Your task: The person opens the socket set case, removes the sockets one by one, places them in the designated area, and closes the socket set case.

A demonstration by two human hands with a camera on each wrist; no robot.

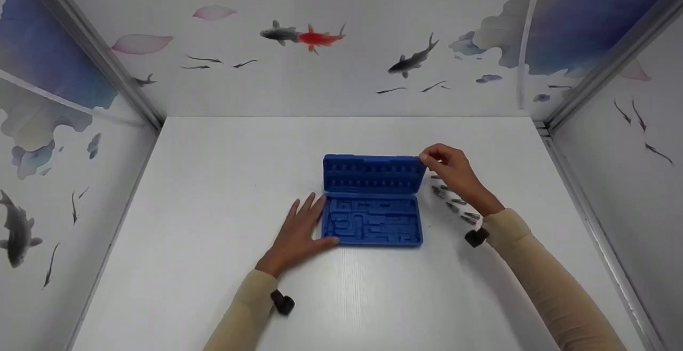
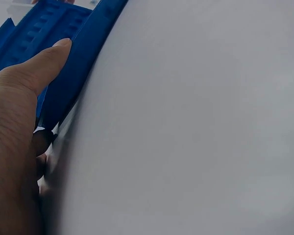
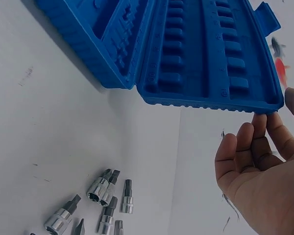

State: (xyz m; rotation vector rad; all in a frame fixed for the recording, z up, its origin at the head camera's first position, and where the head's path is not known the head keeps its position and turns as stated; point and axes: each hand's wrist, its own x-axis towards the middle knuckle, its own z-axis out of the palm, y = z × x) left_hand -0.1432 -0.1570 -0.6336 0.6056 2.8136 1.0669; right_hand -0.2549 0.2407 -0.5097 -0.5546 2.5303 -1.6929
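A blue plastic socket case lies unfolded on the white table, its moulded compartments bare. Its lid stands raised at the back, lined with rows of slots. At the lid's upper right corner, my right hand pinches the edge between thumb and fingers. My left hand rests against the left side of the base with fingers spread and straight; the thumb lies over the front left corner. Several metal bit sockets lie loose on the table to the right of the case, partly under my right hand.
The white table is bounded by a back wall and side walls printed with fish and leaves. A dark wrist camera sits on the left sleeve, another camera on the right.
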